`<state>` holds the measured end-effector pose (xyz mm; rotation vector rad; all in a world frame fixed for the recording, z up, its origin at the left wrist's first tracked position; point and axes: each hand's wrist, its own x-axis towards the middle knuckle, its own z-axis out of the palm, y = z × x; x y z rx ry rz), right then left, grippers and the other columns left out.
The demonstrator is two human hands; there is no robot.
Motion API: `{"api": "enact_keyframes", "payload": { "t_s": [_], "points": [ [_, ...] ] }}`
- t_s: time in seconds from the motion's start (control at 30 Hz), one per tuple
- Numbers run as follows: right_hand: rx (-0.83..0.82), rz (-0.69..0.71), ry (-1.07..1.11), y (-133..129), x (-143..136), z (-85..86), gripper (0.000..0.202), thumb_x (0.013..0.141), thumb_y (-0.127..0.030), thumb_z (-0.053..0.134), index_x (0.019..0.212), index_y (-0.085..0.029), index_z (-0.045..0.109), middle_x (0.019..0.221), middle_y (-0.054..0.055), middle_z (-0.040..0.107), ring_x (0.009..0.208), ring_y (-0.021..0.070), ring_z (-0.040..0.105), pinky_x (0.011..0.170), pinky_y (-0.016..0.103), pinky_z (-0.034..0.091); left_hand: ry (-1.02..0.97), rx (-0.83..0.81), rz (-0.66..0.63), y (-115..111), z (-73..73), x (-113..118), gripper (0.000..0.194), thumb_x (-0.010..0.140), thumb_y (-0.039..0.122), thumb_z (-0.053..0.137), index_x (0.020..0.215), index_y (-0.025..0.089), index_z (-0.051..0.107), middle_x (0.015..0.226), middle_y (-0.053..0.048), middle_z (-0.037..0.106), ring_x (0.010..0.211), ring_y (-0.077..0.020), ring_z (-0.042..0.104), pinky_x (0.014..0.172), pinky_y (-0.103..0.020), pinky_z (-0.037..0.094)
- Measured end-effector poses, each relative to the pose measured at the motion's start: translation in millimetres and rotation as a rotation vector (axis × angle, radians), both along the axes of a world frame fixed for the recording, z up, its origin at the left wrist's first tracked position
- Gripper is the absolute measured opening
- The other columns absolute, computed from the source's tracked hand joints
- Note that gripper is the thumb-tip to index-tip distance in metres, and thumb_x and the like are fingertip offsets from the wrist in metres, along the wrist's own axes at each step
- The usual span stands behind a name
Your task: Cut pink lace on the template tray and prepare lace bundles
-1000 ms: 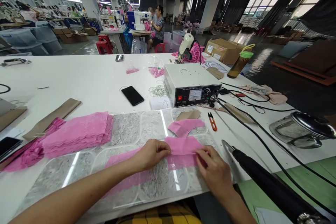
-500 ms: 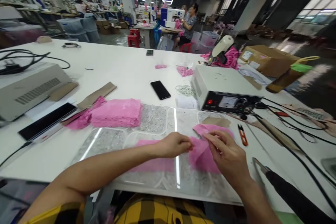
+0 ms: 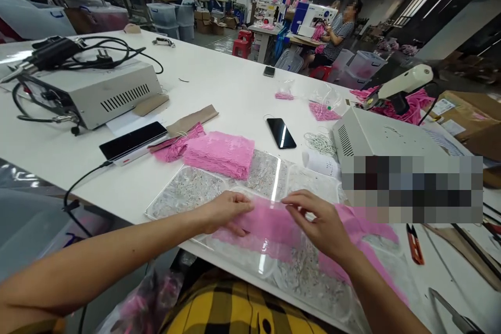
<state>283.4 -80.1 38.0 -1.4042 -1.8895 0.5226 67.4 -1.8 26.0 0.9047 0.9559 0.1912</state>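
Observation:
A sheer pink fabric piece (image 3: 270,227) is stretched between my hands above a transparent mat. My left hand (image 3: 227,213) grips its left edge, with the thumb on top and some fingers underneath. At the upper right edge, the thumb and forefinger of my right hand (image 3: 319,219) are pinched together on the cloth. More pink fabric (image 3: 366,224) lies loose on the mat beyond and beneath my right wrist. A neat stack of pink fabric pieces (image 3: 219,154) rests at the mat's far left corner, beside a bunched darker pink strip (image 3: 178,146).
Orange thread snips (image 3: 415,245) lie right of the mat. A grey box (image 3: 113,91) with cables is at left; another grey machine (image 3: 391,133) is at right. A phone (image 3: 281,133) lies between them. Boxes and a person (image 3: 340,36) at a sewing machine are beyond the table.
My view has swung left. My right hand has moved from the loose pink fabric on the right to the piece at the centre, and both hands now hold that piece.

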Motion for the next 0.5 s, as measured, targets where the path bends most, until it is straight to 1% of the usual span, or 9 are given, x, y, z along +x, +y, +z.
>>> {"api": "enact_keyframes", "payload": {
  "t_s": [0.07, 0.13, 0.2, 0.3, 0.4, 0.5],
  "points": [
    [-0.072, -0.144, -0.067, -12, 22, -5.7, 0.015, 0.088, -0.027, 0.053, 0.084, -0.020, 0.065, 0.079, 0.003, 0.064, 0.057, 0.0111, 0.056, 0.047, 0.022, 0.048, 0.065, 0.097, -0.026, -2, -4.0, 0, 0.029, 0.069, 0.026, 0.072, 0.085, 0.012, 0.053, 0.064, 0.002, 0.057, 0.055, -0.0163, 0.065, 0.049, -0.025, 0.054],
    [-0.142, -0.197, -0.128, -28, 34, -10.3, 0.017, 0.087, -0.029, 0.053, 0.079, -0.019, 0.064, 0.074, 0.003, 0.063, 0.052, 0.0113, 0.053, 0.045, 0.023, 0.046, 0.099, 0.175, -0.062, -3, -5.7, 1, 0.024, 0.070, 0.019, 0.067, 0.087, 0.012, 0.051, 0.061, 0.003, 0.057, 0.051, -0.0163, 0.065, 0.044, -0.022, 0.051],
    [-0.186, -0.186, -0.150, -43, 33, -13.3, 0.018, 0.088, -0.030, 0.052, 0.077, -0.020, 0.063, 0.072, 0.003, 0.061, 0.051, 0.0115, 0.051, 0.045, 0.023, 0.044, 0.118, 0.224, -0.100, -4, -5.1, 1, 0.025, 0.070, 0.016, 0.064, 0.091, 0.012, 0.051, 0.061, 0.002, 0.059, 0.049, -0.0160, 0.064, 0.042, -0.021, 0.050],
    [-0.183, -0.135, -0.172, -57, 19, -16.0, 0.017, 0.089, -0.029, 0.051, 0.079, -0.020, 0.061, 0.072, 0.003, 0.059, 0.054, 0.0116, 0.051, 0.046, 0.023, 0.044, 0.113, 0.259, -0.123, -6, -2.3, 1, 0.028, 0.069, 0.016, 0.064, 0.094, 0.012, 0.051, 0.060, 0.003, 0.060, 0.047, -0.0154, 0.064, 0.042, -0.021, 0.052],
    [-0.141, -0.087, -0.220, -60, 8, -20.0, 0.015, 0.089, -0.024, 0.048, 0.083, -0.020, 0.060, 0.077, 0.003, 0.059, 0.056, 0.0110, 0.053, 0.048, 0.022, 0.045, 0.099, 0.262, -0.107, -6, -0.2, 2, 0.030, 0.068, 0.019, 0.066, 0.094, 0.012, 0.050, 0.057, 0.005, 0.058, 0.046, -0.0147, 0.063, 0.041, -0.021, 0.051],
    [-0.096, -0.078, -0.305, -58, 9, -25.9, 0.014, 0.088, -0.020, 0.046, 0.086, -0.019, 0.060, 0.081, 0.003, 0.059, 0.056, 0.0107, 0.053, 0.048, 0.022, 0.045, 0.088, 0.232, -0.074, -5, 2.4, 4, 0.033, 0.066, 0.022, 0.069, 0.093, 0.012, 0.051, 0.055, 0.005, 0.057, 0.047, -0.0154, 0.063, 0.041, -0.020, 0.050]
  ]
}}
